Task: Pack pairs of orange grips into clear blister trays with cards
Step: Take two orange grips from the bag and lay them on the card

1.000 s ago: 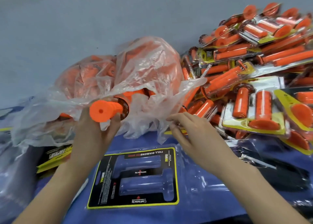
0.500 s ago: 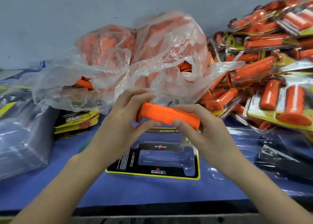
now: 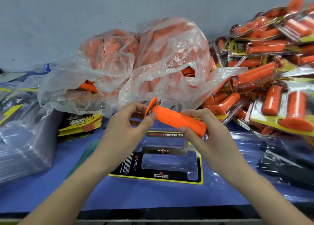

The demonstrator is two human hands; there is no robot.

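Loading step, first of the pair: held orange ribbed rubber grip (image 3: pixel 176 121) above clear two-cavity blister tray (image 3: pixel 166 163) on black yellow-edged card (image 3: pixel 125 165), both cavities unfilled. Clamped fingers (image 3: pixel 136 107) of left hand (image 3: pixel 122 129) round flanged end, right hand (image 3: pixel 209 139) round plain end. Likely needed next: lowering, flange matched to the wider recess.

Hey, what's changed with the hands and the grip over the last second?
The left hand brought the orange grip down from the plastic bag to above the blister tray, and the right hand left the bag's edge and took hold of its other end. The tray's cavities stay empty.
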